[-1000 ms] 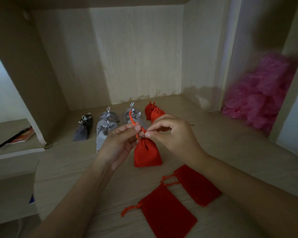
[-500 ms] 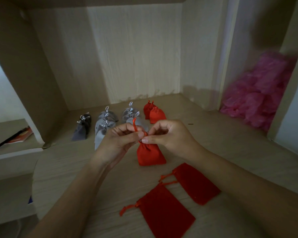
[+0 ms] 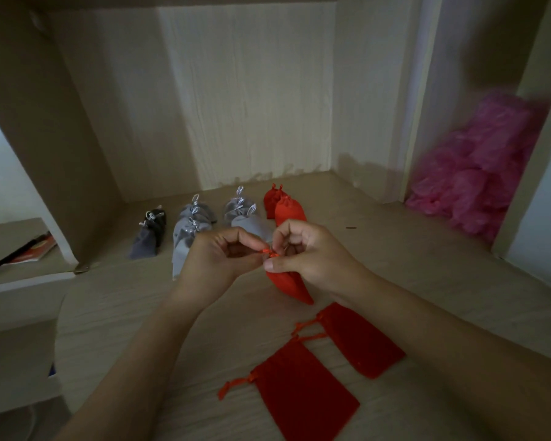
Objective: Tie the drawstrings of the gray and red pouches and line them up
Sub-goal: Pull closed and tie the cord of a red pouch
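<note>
Drawstring (image 3: 269, 253) of a red pouch (image 3: 291, 286) was pinched at the neck by both hands: the left hand (image 3: 217, 262) and the right hand (image 3: 312, 253) each curled thumb and forefinger round the cord. The pouch hung tilted under the right hand, low over the bench (image 3: 395, 249). Two flat red pouches (image 3: 303, 389) lay untied nearer the person. Behind the hands stood tied gray pouches (image 3: 188, 240), with tied red pouches (image 3: 288, 210) to their right.
</note>
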### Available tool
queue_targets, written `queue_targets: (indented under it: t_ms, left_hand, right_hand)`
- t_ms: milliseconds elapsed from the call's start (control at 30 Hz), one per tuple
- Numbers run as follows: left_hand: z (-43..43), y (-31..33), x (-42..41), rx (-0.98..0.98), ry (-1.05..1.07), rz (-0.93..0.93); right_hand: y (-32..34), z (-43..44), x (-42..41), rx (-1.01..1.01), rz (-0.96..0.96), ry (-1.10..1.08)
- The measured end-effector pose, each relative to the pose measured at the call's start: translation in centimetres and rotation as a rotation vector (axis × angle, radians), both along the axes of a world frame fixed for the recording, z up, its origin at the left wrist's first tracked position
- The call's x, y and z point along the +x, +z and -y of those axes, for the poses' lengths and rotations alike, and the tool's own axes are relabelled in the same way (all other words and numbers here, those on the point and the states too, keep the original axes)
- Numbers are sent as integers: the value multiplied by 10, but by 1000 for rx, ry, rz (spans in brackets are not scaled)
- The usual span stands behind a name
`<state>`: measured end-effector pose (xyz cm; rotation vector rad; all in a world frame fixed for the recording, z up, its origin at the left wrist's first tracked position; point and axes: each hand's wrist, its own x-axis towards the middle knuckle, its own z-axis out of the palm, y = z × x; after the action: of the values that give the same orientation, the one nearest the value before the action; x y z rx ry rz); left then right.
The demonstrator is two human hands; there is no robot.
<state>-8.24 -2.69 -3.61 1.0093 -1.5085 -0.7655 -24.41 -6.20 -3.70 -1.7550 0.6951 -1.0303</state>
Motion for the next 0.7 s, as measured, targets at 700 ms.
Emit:
queue_targets:
  t_ms: [700]
  left_hand:
    - [-5, 5, -13, -235, 303, -3]
  right_hand:
    - [0, 4, 2, 21, 91, -82]
